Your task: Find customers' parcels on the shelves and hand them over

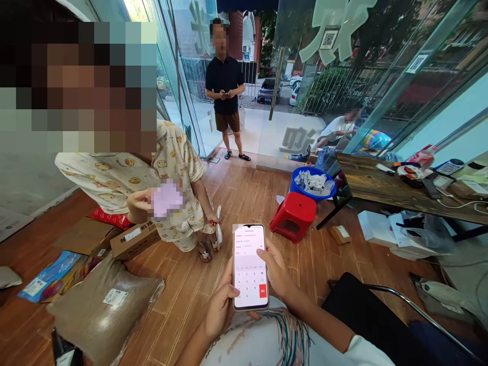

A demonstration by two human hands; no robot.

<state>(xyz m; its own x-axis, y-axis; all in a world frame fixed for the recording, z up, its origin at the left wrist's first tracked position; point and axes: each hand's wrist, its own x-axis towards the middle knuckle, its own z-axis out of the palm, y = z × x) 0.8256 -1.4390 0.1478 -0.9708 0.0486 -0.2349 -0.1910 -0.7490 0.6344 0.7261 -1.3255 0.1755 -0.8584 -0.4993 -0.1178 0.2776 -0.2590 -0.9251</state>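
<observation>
A smartphone (251, 268) is held upright between my two hands, its lit screen facing me with a number keypad and a red key. My left hand (221, 305) grips the phone's lower left side, thumb at the screen's edge. On the upper right, my right hand (276, 267) is wrapped round the phone, its thumb resting on the screen near the text lines. Most fingers of both hands are hidden behind the phone. At the left stands a person in a patterned shirt (179, 157), holding a blurred-out purple item (166, 199) in one hand.
Packages, including a brown plastic-wrapped parcel (110, 300) and a cardboard box (135, 243), lie on the left floor. A red stool (293, 216) stands before a blue basin (331, 190). To the right are a wooden table (366, 175) and a black chair (375, 320). Another person (224, 81) stands at the doorway.
</observation>
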